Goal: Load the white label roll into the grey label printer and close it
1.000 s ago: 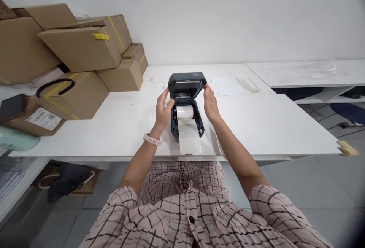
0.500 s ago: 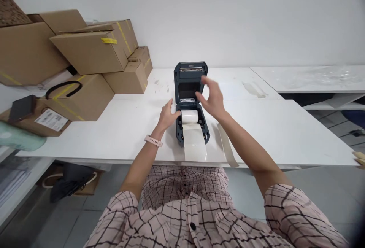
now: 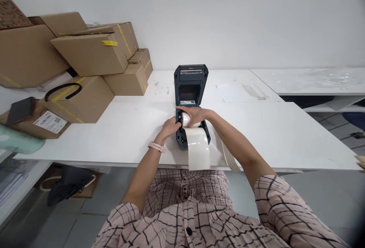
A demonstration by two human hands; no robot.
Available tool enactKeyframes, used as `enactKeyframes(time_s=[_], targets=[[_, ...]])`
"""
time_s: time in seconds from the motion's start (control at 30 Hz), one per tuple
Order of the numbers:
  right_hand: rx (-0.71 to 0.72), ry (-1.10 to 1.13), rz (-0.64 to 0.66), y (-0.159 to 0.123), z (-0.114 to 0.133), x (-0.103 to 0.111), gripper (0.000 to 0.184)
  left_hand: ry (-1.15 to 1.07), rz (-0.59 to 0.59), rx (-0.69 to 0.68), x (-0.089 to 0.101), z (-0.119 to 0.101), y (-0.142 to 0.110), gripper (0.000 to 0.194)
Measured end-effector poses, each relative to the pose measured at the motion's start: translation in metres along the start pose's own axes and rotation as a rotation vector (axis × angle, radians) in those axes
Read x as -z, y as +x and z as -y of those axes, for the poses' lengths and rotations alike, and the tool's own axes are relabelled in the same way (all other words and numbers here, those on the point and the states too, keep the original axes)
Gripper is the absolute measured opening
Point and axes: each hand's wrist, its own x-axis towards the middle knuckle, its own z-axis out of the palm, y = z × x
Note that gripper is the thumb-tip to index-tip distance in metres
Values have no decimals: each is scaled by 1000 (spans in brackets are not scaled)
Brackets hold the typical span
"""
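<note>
Table [image 3: 256, 137] under open printer [image 3: 189, 90], boxes [image 3: 88, 58], white wall [image 3: 228, 19]

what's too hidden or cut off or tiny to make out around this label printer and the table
All in the head view:
- Right end of the label roll: hidden by the right hand.
- Print on the sticker inside the open printer lid: too small.
- Text on the shipping label at left: too small.
- Far end of the green cylinder: cut off by the left edge.

A white roll [image 3: 185, 120] sits inside the open printer [image 3: 190, 79].
</note>
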Motion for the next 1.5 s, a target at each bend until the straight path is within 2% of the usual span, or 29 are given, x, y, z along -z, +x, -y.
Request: enactKeyframes(time_s=[0.07, 0.17, 0.27, 0.33, 0.5, 0.7, 0.77, 0.87, 0.97, 1.03, 1.13, 1.23, 1.3, 1.37, 1.43, 1.5], targets=[[112, 151, -34, -22, -1, 16, 118, 2, -1, -3, -1, 0, -2, 27], [232, 416, -171, -62, -10, 44, 112, 4, -16, 4, -3, 0, -6, 33], [190, 624, -338, -90, -34, 61, 114, -7, -18, -3, -5, -1, -9, 34], [119, 648, -419, -95, -56, 61, 114, -33, -12, -1, -5, -1, -10, 34], [-47, 653, -542, -70, -109, 29, 110, -70, -24, 5, -5, 2, -9, 30], [-146, 683, -618, -41, -128, -14, 102, -133, -39, 7, -7, 3, -8, 33], [-167, 681, -618, -46, -133, -19, 105, -158, -35, 3, -7, 5, -8, 34], [-173, 788, -625, -74, -146, -22, 104, -162, -30, -1, -9, 9, -5, 37], [-174, 932, -612, -115, -156, -31, 79, -157, -45, -3, -11, 14, -1, 38], [-186, 940, -499, -138, -154, -43, 68, -172, -35, -7, -13, 17, 0, 39], [-156, 883, -294, -155, -138, -61, 63, -216, -15, -11, -13, 19, -1, 39], [-126, 908, -278, -159, -114, -67, 59, -250, -29, -1, -14, 18, -3, 39], [-103, 957, -351, -157, -94, -58, 66, -278, -32, 0, -14, 17, -4, 39], [-22, 946, -393, -148, -72, -38, 74, -315, -29, -6, -14, 17, -5, 41], [105, 833, -354, -128, -47, -14, 73, -358, -24, -9, -16, 18, -5, 42], [199, 601, -275, -98, -24, 5, 63, -398, -21, -8, -18, 20, -4, 43]])
